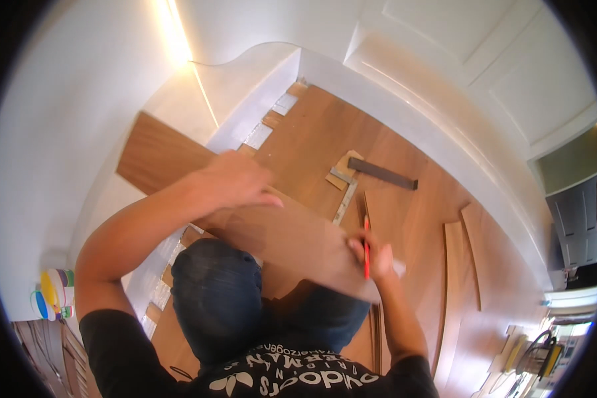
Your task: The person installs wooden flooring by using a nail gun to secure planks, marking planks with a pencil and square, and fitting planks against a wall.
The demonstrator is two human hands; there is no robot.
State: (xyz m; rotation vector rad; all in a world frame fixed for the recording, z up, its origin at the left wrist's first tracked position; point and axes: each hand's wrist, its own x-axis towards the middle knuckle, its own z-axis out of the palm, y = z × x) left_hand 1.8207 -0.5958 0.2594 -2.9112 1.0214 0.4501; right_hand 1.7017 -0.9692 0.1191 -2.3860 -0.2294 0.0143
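Observation:
A wood floor plank (298, 245) lies slantwise above my knees, its darker far-left end (156, 149) reaching over the white wall ledge. My left hand (239, 182) grips the plank near its middle, fingers bent over the far edge and thumb along the face. At the plank's near-right end is my right hand (376, 257), closed around a red pencil (367, 245) with the thumb against the board. Beyond the plank, a metal try square (343, 199) rests on the floor beside a small wood offcut (340, 171) and a dark flat bar (383, 174).
Laid wood flooring (331, 126) ends in staggered pieces along the white ledge (252, 113). Narrow plank strips (452, 285) lie to the right. A yellow-and-black power tool (537, 355) stands at lower right, and white buckets (58, 290) at far left. A curved white wall borders the floor.

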